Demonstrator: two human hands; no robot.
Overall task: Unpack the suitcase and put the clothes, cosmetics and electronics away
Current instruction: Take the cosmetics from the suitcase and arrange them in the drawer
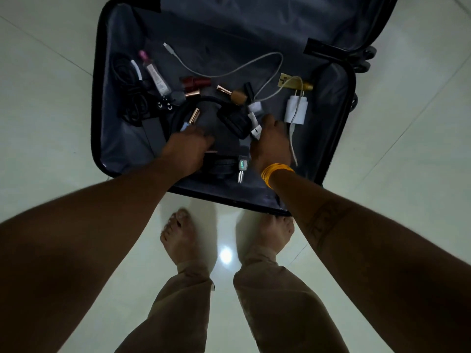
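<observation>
The open black suitcase (119,149) lies on the floor in front of my feet, its grey lining strewn with small items. My left hand (187,150) reaches down over dark headphones (234,122) and a rose-gold lipstick (194,115). My right hand (270,143), with yellow bangles on the wrist, is beside a small white plug (256,131) and a white charger (295,110) with its cable. Both hands are blurred, so their grip is unclear. A clear tube with a pink cap (155,73), red lipsticks (195,82) and a nail polish bottle (238,96) lie farther back.
Black coiled cables (130,93) fill the suitcase's left side and a gold box (293,84) lies at the right. A small device with a green light (242,165) sits near the front edge. The suitcase lid (280,19) lies open behind. Pale glossy floor tiles (407,149) surround everything.
</observation>
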